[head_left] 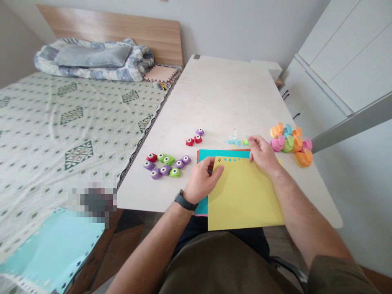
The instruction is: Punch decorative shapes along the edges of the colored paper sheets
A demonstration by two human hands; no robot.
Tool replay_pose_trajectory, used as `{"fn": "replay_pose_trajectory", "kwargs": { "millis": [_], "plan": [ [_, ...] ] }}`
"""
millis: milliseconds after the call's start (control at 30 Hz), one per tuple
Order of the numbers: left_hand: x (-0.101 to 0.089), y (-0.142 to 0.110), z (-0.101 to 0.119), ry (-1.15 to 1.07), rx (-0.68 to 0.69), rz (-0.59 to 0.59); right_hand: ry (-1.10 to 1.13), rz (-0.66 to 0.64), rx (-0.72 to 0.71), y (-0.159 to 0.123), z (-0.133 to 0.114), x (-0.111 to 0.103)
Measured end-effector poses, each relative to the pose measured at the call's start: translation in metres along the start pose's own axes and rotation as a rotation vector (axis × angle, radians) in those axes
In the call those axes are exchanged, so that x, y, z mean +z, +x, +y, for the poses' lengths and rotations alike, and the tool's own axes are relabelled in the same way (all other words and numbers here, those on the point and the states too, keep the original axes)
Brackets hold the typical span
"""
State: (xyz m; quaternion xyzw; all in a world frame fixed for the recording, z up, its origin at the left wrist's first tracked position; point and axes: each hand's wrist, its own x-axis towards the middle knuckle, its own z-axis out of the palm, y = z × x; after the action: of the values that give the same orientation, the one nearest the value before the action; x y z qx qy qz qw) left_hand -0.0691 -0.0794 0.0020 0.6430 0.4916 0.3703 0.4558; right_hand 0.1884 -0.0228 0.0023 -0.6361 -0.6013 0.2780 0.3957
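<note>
A yellow sheet of paper (245,196) lies over a turquoise sheet (202,200) at the table's near edge. Along its top edge runs a row of small punched shapes. My left hand (205,179) is closed on its upper left edge, thumb on top. At the top edge, further right, my right hand (260,151) grips a green craft punch (246,141), mostly hidden by the fingers. Just left of that punch lies a scatter of tiny cut-out paper bits (235,141), blue, white and yellow.
Several small punches (165,170) in purple, green and red sit left on the white table (226,94), with a red punch (190,141) further back. Larger colourful punches (288,143) cluster right. A bed (101,110) adjoins the left, holding a light-blue punched sheet (58,249).
</note>
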Motion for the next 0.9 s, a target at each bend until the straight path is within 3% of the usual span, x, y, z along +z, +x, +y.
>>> {"fn": "replay_pose_trajectory", "kwargs": {
  "millis": [367, 900],
  "plan": [
    [0.0002, 0.0003, 0.0000, 0.029, 0.008, 0.007, -0.098, -0.031, -0.019, -0.0026, -0.0042, 0.0015],
    [0.0010, -0.0002, -0.0051, 0.009, 0.005, 0.009, 0.207, -0.038, 0.117, 0.0029, 0.0021, 0.0044]
  ]
}}
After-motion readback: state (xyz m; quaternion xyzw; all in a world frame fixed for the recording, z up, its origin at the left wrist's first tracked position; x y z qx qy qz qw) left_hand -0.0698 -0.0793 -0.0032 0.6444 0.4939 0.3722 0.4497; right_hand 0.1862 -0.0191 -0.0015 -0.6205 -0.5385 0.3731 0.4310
